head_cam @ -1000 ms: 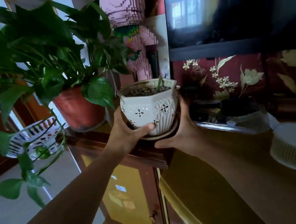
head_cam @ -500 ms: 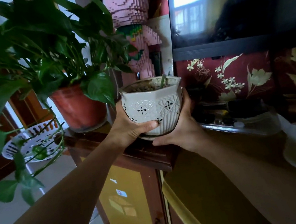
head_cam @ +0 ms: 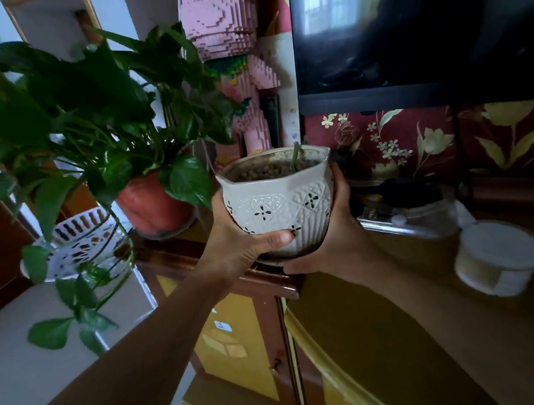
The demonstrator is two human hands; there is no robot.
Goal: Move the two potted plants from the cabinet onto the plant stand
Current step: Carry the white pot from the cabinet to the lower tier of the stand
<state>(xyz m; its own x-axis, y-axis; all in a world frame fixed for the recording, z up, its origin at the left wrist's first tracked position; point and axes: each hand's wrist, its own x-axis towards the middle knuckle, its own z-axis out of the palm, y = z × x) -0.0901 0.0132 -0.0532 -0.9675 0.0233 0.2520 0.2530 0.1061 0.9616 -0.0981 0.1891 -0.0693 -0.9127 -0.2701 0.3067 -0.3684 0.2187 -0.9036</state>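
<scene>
A white patterned ceramic pot point(head_cam: 280, 207), filled with pebbles and a small green shoot, is held just above the dark wooden cabinet top point(head_cam: 195, 240). My left hand point(head_cam: 240, 241) grips its left side with the thumb across the front. My right hand point(head_cam: 337, 243) cups its right side and base, where a saucer edge shows. A leafy green plant in a terracotta pot point(head_cam: 151, 205) stands on the cabinet to the left, its vines trailing over the edge. Beyond it, lower left, sits the white slatted plant stand point(head_cam: 80, 237).
A dark television screen point(head_cam: 404, 15) stands at the back right, above a red floral panel. A pink brick-built figure point(head_cam: 226, 35) rises behind the pots. A white round container point(head_cam: 499, 257) sits on the lower surface at right. Pale floor point(head_cam: 22, 360) lies left of the cabinet.
Both hands have lifted the white pot a little off the cabinet top. The view has shifted slightly; the terracotta pot has not moved.
</scene>
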